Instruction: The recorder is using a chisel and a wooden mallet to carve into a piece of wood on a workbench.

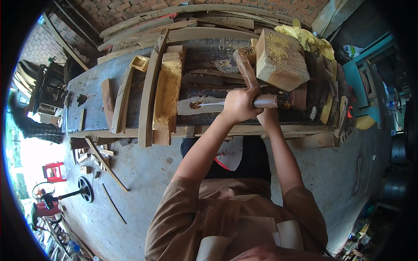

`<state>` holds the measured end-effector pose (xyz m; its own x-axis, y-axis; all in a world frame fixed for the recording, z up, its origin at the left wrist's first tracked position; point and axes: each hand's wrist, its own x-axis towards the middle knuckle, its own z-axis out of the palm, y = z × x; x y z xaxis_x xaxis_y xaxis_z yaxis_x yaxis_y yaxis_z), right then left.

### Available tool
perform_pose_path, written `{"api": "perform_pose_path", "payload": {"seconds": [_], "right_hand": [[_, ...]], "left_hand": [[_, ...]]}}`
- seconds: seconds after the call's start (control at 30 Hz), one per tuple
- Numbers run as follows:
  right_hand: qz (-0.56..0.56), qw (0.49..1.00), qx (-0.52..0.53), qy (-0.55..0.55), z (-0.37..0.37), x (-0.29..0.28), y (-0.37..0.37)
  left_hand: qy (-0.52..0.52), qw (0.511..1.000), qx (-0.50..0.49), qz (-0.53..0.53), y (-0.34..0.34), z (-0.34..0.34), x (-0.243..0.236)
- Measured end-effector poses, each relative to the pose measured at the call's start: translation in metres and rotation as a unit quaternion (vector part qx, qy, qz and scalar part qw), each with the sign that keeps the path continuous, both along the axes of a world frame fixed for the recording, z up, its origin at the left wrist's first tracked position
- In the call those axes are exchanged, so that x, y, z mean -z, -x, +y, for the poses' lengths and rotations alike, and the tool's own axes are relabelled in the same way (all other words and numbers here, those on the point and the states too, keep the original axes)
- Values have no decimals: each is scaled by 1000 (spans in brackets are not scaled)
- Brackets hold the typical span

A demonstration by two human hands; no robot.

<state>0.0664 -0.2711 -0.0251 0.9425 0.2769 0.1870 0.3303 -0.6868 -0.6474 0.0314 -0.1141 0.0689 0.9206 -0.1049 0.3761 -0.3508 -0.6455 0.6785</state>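
My left hand (239,105) is closed around a chisel (266,101). The chisel's metal blade points left and its tip reaches a small hollow in a pale flat piece of wood (209,107). Just right of it, my right hand (267,115) is largely hidden behind the chisel handle and my left hand; it appears closed on a round wooden club (245,68). That club slants up and away to the left, crossing close to the chisel handle.
A large wood block (282,60) sprinkled with sawdust sits on the dark bench (93,102). Left of my hands lie a hollowed yellowish wood block (167,91), long strips (152,87) and a small wooden box (139,63). A yellow sack (307,37) lies far right; a red stool (54,172) stands left.
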Motion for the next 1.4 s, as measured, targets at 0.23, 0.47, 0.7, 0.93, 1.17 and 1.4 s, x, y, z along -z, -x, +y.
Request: {"api": "perform_pose_path", "payload": {"seconds": [0.23,0.47,0.7,0.93,1.17,1.4], "right_hand": [[195,980,28,-12,-13,-49,24],[193,951,4,-242,-55,-74,68],[17,922,-4,-386,-61,-101,97],[49,998,45,-15,-87,-91,117],[-61,894,107,-430,-81,-89,118],[43,997,29,-62,-78,-85,116]], "left_hand": [[0,1000,-10,10,0,12,3],[38,999,-2,13,0,16,-11],[28,999,-22,22,-4,18,-10],[33,998,-49,18,-6,18,-6],[34,998,-61,4,-6,17,-11],[30,997,-76,-3,-6,20,-2]]}}
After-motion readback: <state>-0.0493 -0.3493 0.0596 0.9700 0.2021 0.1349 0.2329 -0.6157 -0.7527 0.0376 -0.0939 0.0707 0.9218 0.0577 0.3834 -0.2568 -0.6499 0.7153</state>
